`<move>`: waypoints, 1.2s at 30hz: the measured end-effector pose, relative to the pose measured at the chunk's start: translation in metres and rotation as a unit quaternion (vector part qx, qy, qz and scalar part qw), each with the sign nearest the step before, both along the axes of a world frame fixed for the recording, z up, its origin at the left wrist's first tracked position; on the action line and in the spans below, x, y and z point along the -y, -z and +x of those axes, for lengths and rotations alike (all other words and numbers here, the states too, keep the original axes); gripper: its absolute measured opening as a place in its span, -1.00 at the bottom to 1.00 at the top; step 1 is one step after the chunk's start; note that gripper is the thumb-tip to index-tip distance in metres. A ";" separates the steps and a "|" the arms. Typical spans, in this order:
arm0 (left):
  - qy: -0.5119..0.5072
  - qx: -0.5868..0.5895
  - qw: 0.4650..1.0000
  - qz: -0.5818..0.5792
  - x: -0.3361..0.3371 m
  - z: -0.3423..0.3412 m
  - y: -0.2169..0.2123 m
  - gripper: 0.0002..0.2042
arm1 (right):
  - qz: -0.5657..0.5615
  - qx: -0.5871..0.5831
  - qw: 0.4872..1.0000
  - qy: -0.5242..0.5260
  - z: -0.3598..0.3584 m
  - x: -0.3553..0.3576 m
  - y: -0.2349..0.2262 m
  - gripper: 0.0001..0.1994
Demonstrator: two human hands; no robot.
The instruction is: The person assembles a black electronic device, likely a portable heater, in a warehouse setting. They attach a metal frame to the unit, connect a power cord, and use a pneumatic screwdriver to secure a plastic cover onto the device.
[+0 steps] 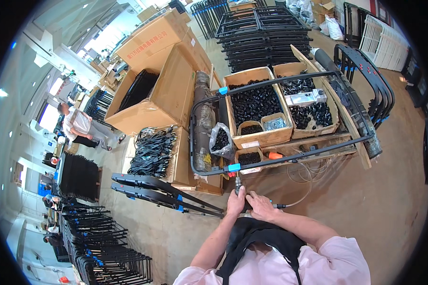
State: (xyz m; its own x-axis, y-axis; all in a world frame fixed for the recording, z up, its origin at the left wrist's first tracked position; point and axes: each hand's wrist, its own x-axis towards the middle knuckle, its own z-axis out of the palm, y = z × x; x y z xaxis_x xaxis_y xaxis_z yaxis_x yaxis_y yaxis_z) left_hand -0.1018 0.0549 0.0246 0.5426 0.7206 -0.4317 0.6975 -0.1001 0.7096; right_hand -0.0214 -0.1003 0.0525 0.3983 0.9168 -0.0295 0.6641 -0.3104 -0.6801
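My left hand is wrapped round the front of a pneumatic screwdriver. Behind it, my right hand is closed on the tool's rear part, most of which the hands hide. The tool's tip points away from me, at a blue sleeve on the near bar of a black tubular frame. Whether the tip touches a screw there is too small to tell. The frame lies across parts boxes, with another blue sleeve on its far bar. An air hose runs off to the right from the tool.
Black parts fill a carton; a plastic bag and small box stand nearer. Coiled cables and leaning black frames are left. A wooden plank lies right. A person stands far left.
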 end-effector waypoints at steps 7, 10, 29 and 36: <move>-0.020 0.028 0.999 -0.007 0.011 -0.006 -0.007 -0.43 | -0.013 -0.008 1.000 -0.005 -0.004 0.003 -0.001 -0.48; -0.025 0.039 0.999 -0.005 0.008 -0.014 0.007 -0.44 | -0.006 -0.004 1.000 -0.004 -0.010 0.003 -0.003 -0.50; 0.373 -0.096 0.915 -0.119 -0.009 -0.025 0.045 -0.41 | -0.189 -0.080 0.971 0.126 -0.021 0.046 -0.020 -0.28; 0.526 0.032 0.848 -0.059 -0.015 0.059 -0.035 -0.59 | -0.187 -0.112 0.882 0.418 0.045 0.095 -0.049 -0.34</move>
State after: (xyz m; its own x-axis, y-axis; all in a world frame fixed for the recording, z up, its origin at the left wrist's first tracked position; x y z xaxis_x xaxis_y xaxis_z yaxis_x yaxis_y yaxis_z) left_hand -0.0428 0.0704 0.0593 0.8832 -0.2236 -0.4123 0.2252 -0.5689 0.7910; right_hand 0.0241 -0.1951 0.1010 0.8759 0.2153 -0.4317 -0.0416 -0.8579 -0.5122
